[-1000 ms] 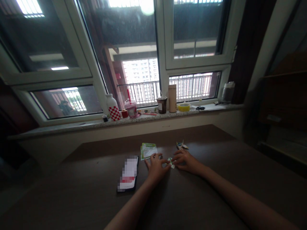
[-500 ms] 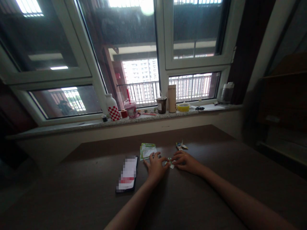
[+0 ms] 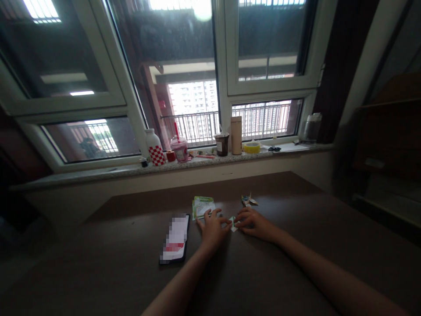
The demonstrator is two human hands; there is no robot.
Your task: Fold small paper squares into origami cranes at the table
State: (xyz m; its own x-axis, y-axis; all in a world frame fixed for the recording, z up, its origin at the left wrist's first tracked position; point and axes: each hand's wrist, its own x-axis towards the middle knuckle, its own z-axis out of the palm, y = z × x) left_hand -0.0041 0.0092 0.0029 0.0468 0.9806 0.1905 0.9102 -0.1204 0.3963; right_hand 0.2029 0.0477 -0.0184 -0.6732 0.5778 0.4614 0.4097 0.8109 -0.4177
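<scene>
Fingers of your left hand [image 3: 212, 229] and right hand [image 3: 257, 224] pinch the small paper [image 3: 233, 224] between them at opposite sides, probably to hold it steady, while green sheets [image 3: 204, 204] lie just beyond the left fingers, perhaps for easy reach.

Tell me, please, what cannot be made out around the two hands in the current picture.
All in the head view:
Small green-and-white paper piece: sides covered by fingers of the bare left hand and bare right hand; whether pinched or pressed is unclear.
Black-edged rectangular phone: pixel blocks hide its screen.
Green-and-white printed paper sheets: print too small.
Multicoloured pointed paper piece: too small and dim to read its shape.
</scene>
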